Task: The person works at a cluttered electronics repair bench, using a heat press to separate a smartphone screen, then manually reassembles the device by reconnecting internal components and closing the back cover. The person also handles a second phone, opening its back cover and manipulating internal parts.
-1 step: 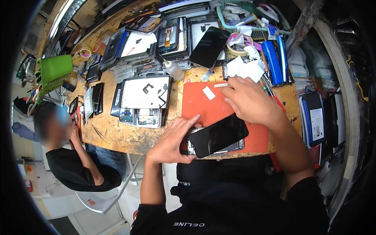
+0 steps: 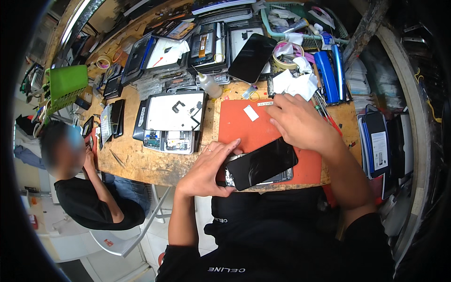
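Note:
An opened phone [image 2: 229, 178] lies near the table's front edge on an orange-red work mat [image 2: 235, 122]. Its black screen panel [image 2: 263, 164] rests slantwise over the metal frame, so internal parts show at the left end and along the lower edge. My left hand [image 2: 211, 167] grips the phone's left end, thumb at the near side and fingers at the far side. Above the screen, my right hand [image 2: 298, 120] is closed with curled fingertips over the mat; what they hold, if anything, is hidden. A small white rectangle [image 2: 251, 113] and a narrow printed strip [image 2: 264, 103] lie beside those fingertips.
Left of the mat sits a stack of opened tablets [image 2: 171, 113]. Behind are a dropper bottle [image 2: 210, 86], a dark phone [image 2: 252, 57], tape rolls [image 2: 287, 54] and a teal basket [image 2: 272, 23]. Tools [image 2: 329, 115] lie rightward. Another person [image 2: 96, 202] sits at far left.

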Motion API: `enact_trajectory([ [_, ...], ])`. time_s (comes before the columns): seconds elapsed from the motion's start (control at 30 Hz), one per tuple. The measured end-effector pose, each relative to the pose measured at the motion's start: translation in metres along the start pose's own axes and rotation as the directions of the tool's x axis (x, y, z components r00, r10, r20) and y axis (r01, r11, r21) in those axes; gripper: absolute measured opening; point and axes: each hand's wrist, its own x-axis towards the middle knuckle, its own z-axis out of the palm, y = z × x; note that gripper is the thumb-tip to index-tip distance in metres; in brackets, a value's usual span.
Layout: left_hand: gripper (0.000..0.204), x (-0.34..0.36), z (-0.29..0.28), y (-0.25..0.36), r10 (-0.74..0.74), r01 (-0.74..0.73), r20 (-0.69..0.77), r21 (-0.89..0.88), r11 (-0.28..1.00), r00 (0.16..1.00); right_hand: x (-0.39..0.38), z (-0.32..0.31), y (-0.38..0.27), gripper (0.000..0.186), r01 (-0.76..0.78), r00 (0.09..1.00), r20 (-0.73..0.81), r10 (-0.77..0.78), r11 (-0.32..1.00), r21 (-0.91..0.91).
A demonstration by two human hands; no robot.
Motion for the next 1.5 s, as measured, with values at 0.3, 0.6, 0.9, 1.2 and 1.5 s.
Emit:
enact_trajectory([
  [0.3,0.123,-0.003,0.005,-0.005,0.075,-0.077,-0.077,-0.021,0.997,0.994,0.064,-0.026,0.006,0.03,-0.011,0.914,-0.369,0.167,0.92,0.391],
  [0.6,0.121,-0.006,0.004,-0.005,0.093,-0.092,-0.053,0.013,0.996,0.994,0.278,-0.058,0.005,0.065,0.122,0.959,-0.282,0.002,0.898,0.422],
  [0.9,0.116,-0.009,0.006,-0.009,0.151,-0.156,-0.113,-0.035,0.987,0.982,0.352,-0.049,0.0,0.059,-0.058,0.973,-0.187,0.133,0.931,0.359],
  [1.2,0.116,-0.007,0.002,-0.008,0.146,-0.147,-0.071,-0.007,0.989,0.987,0.355,-0.03,0.006,0.055,0.017,0.978,-0.198,0.072,0.91,0.415],
  [1.5,0.113,-0.008,0.005,-0.005,0.101,-0.103,-0.096,-0.022,0.994,0.99,0.331,-0.053,0.016,0.053,0.064,0.971,-0.239,0.015,0.946,0.318],
])
